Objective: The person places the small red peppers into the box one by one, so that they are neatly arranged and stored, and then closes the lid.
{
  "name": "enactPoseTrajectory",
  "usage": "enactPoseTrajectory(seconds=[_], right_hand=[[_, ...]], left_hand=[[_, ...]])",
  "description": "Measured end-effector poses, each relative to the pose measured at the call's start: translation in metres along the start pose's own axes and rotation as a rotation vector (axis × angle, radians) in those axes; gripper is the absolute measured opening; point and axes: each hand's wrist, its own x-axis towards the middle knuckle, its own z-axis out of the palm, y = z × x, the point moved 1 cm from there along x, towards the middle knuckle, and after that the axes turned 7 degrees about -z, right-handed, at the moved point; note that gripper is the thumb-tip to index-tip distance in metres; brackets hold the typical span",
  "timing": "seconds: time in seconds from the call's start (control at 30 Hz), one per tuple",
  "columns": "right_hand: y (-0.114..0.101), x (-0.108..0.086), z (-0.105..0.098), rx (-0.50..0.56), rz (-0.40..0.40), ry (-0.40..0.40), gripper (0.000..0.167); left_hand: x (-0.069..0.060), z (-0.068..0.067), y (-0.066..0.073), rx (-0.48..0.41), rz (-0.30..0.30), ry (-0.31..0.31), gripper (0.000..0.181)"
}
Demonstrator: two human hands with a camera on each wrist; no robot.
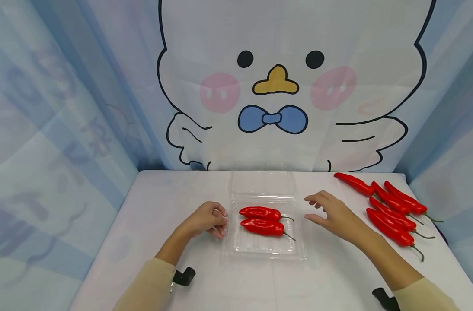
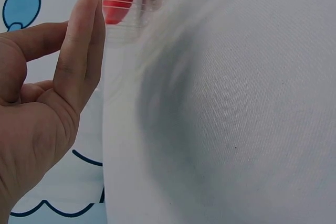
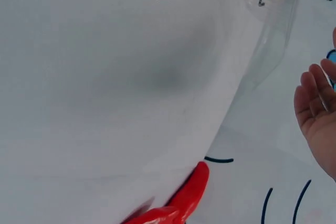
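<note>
A clear plastic clamshell box [image 1: 265,250] lies on the table with its lid [image 1: 262,183] folded back. Two red chili peppers [image 1: 261,227] lie side by side inside, stems to the right. At the box's left edge is my left hand [image 1: 209,220]. In the left wrist view its fingers [image 2: 79,51] reach up beside the box wall; whether they touch it is hard to tell. My right hand [image 1: 333,216] hovers just right of the box, thumb and fingers spread with nothing between them. The right wrist view shows only part of that hand [image 3: 320,108].
Several more red peppers [image 1: 390,226] lie in a loose group on the right side of the white table [image 1: 151,207]. A printed curtain [image 1: 275,147] hangs directly behind the table's far edge, and more curtain flanks both sides.
</note>
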Motion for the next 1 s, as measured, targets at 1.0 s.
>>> enactPoseTrajectory(seconds=[1.0], right_hand=[[0.108,-0.093,-0.045,-0.097,0.358,-0.101,0.076]], left_hand=[[0.001,-0.001,-0.002,0.005,-0.001,-0.005,0.015]])
